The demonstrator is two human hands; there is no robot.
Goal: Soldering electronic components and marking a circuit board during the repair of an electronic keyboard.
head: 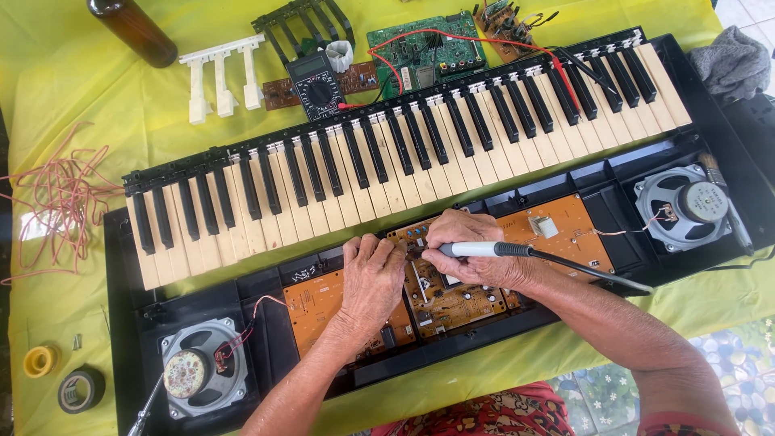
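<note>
Centre frame: right hand fingers clamped on soldering iron, tip at brown circuit board; left hand fingers together, pressing board.

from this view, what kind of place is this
Probably a makeshift home electronics repair table. An opened keyboard lies on a yellow cloth, a multimeter and loose circuit boards sit behind it, and the right hand holds a soldering iron over its circuitry.
</note>
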